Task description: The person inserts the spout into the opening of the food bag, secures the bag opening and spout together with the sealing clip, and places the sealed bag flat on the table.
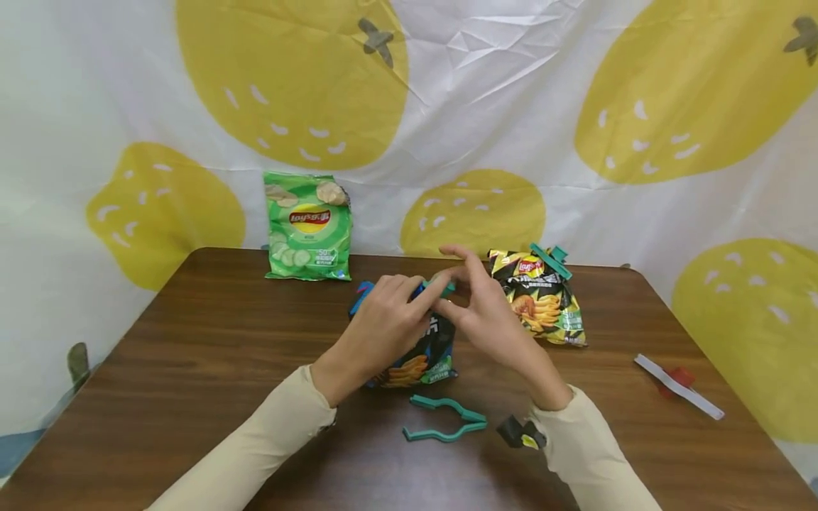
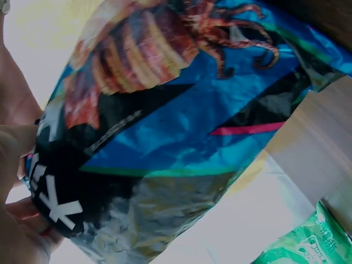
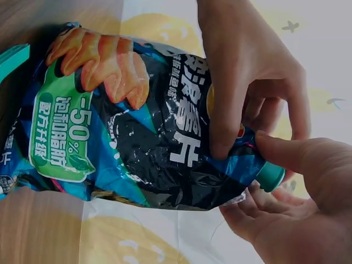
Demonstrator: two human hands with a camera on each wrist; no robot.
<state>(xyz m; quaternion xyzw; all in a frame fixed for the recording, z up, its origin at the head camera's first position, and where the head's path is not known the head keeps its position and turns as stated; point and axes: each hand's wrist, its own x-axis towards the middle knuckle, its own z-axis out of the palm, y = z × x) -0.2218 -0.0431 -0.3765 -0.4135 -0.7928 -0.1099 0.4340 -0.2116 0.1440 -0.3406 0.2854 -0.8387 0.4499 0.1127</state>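
Observation:
A blue-and-black chip bag (image 1: 422,355) stands at the table's middle, its picture side also filling the left wrist view. My left hand (image 1: 390,316) grips the bag's top, its fingers bent over the front and behind in the right wrist view. A teal bag clip (image 3: 271,176) shows at the bag's top corner. My right hand (image 3: 313,192) pinches the clip at that corner between thumb and fingers. How far the clip spans the bag's top is hidden by the hands. A second teal bag clip (image 1: 476,417), its arms spread apart, lies on the table before the bag.
Behind to the left, a green chip bag (image 1: 309,241) leans upright against the cloth backdrop (image 1: 460,85). A yellow-and-black chip bag (image 1: 540,305) with a teal clip (image 1: 551,260) on its top stands to the right. A white strip with a red part (image 1: 679,385) lies at the table's right.

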